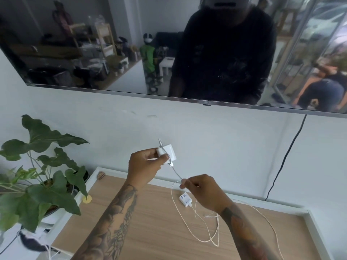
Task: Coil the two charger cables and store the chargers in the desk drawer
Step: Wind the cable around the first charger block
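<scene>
At the left edge of the frame a leafy potted plant (43, 177) stands beside the desk (150, 231), its big green leaves hanging over the desk's white rim; a small yellow disc (87, 199) lies on that rim just below a leaf tip, and a brownish shell-like object (101, 175) sits at the desk's upper left corner. Across the whole top of the frame hangs a wall-mounted TV (131, 44), dark and reflecting the room, with a black cord (287, 156) dropping from its lower right down the wall to the back of the desk. In the centre, the left hand (144, 166) is raised above the desk's far edge, forearm rising from the bottom of the frame, fingers and thumb curled around a white charger block (166, 151). A grey cable (175, 170) runs across the block and down to the right hand (201, 188), which sits lower and right of centre, thumb and forefinger pinching the cable. Below that hand a second white charger (185, 199) with a label lies flat on the wooden desktop, its pale cable (199, 233) sprawled in loose loops toward the lower centre, and another strand trails off under the right forearm toward the lower right.
</scene>
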